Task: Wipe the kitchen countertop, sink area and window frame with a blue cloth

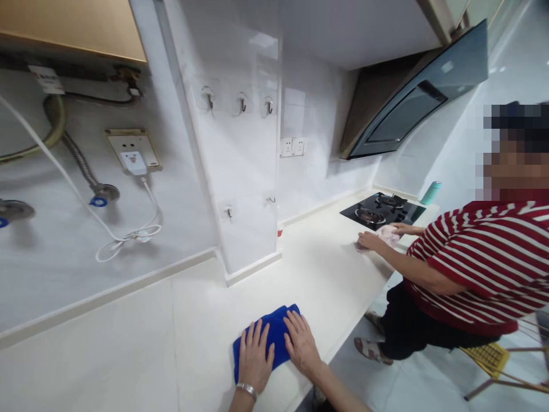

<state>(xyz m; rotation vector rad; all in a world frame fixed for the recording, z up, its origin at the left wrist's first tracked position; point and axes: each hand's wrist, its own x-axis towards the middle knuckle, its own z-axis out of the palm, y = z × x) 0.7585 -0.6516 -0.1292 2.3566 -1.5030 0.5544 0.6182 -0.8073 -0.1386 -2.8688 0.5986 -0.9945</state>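
Observation:
A folded blue cloth (275, 323) lies on the white countertop (206, 326) near its front edge. My left hand (254, 356) rests flat on the left part of the cloth, fingers stretched out and slightly apart; a metal band circles that wrist. On the cloth's right side, my right hand (302, 341) also lies flat with its fingers extended. Neither hand grips the fabric. Parts of the cloth are hidden beneath both palms.
A person in a red-and-white striped shirt (484, 257) stands at the right, holding a pale pink cloth (388, 234) by the black gas stove (381, 210). A wall pillar (244, 240) with hooks juts onto the counter. A green bottle (430, 193) stands behind the stove.

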